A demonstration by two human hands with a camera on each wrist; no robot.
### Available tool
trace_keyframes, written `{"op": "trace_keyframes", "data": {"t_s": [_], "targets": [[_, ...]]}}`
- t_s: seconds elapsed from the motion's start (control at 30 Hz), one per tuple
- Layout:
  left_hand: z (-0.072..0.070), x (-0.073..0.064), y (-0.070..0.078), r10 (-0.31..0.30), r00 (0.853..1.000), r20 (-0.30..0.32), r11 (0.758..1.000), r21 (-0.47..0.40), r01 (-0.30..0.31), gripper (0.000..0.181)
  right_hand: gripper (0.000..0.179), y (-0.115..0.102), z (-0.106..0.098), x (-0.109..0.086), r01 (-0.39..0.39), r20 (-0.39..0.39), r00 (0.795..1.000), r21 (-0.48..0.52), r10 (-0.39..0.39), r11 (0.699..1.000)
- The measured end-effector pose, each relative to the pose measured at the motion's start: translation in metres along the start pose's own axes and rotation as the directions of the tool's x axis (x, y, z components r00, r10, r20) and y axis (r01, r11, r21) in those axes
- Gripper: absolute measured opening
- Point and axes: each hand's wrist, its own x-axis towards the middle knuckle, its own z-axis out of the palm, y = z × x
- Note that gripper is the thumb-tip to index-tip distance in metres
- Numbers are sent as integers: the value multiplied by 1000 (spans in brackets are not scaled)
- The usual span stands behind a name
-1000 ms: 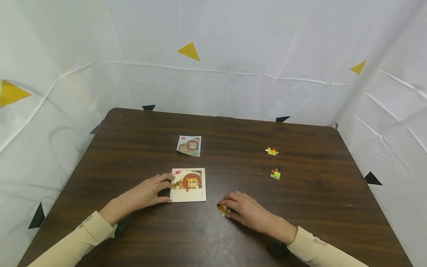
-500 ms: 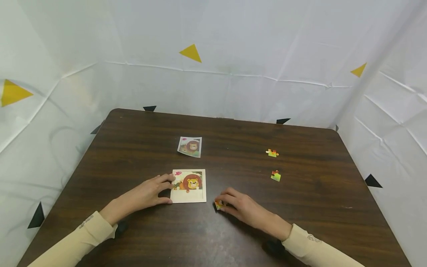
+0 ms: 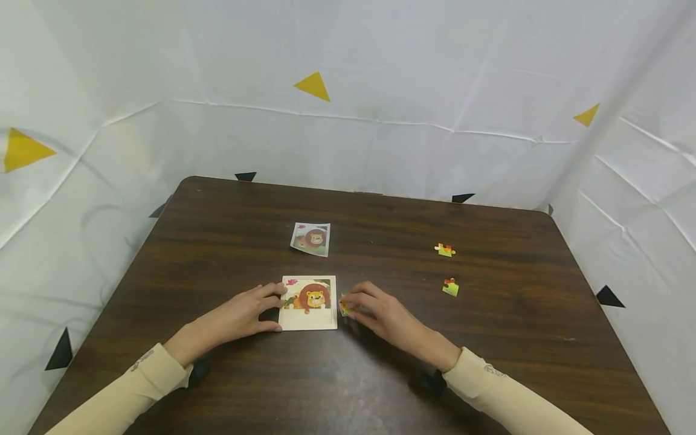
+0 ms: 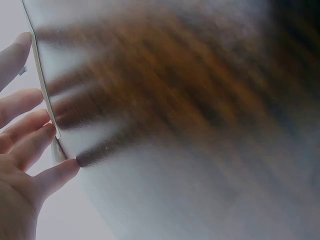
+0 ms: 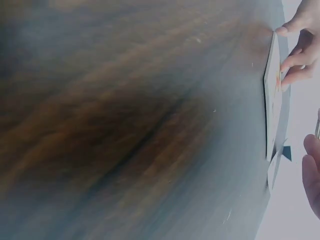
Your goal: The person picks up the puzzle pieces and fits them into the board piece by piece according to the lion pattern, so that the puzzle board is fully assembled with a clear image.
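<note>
A square puzzle board (image 3: 307, 320) lies on the table in the head view, its upper part filled with a lion picture and its lower part pale. My left hand (image 3: 247, 313) rests on its left side, fingertips and thumb spread along the edge. The left wrist view shows these fingers (image 4: 30, 145) fairly straight against the edge. Just right of the board, my right hand (image 3: 388, 317) pinches a puzzle piece (image 3: 344, 307) between thumb and fingers, tilted above the table. Part of that piece is hidden by the fingers. Only some fingertips (image 5: 312, 170) show in the right wrist view.
Two loose puzzle pieces, an upper one (image 3: 445, 250) and a lower one (image 3: 450, 287), lie to the right on the dark wooden table (image 3: 516, 338). A small printed lion picture (image 3: 312, 239) lies behind the board. White sheeting (image 3: 375, 151) surrounds the table's back and sides.
My right hand has moved left and away from me with the pinched piece, up close to the board's right edge. My left hand and the board have stayed in place.
</note>
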Motion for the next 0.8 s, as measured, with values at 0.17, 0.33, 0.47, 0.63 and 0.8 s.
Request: {"op": "trace_keyframes", "data": {"t_s": [0.17, 0.33, 0.47, 0.63, 0.8], "targets": [[-1, 1, 1, -13, 1000, 11, 1000, -10, 13, 47, 35, 1, 6, 13, 33, -37, 999, 13, -32, 999], [-2, 1, 1, 1, 1000, -4, 1000, -12, -1, 45, 26, -1, 17, 29, 51, -50, 998, 25, -49, 998], [-2, 1, 0, 5, 1000, -9, 1000, -18, -5, 43, 22, -6, 27, 42, 5, -11, 1000, 31, -5, 1000], [-1, 2, 0, -3, 1000, 16, 1000, -26, 3, 42, 18, -13, 43, 55, -28, 32, 999, 9, 28, 1000], [2, 3, -1, 5, 1000, 16, 1000, -23, -5, 42, 14, -19, 56, 65, -47, 67, 997, -22, 49, 999]]}}
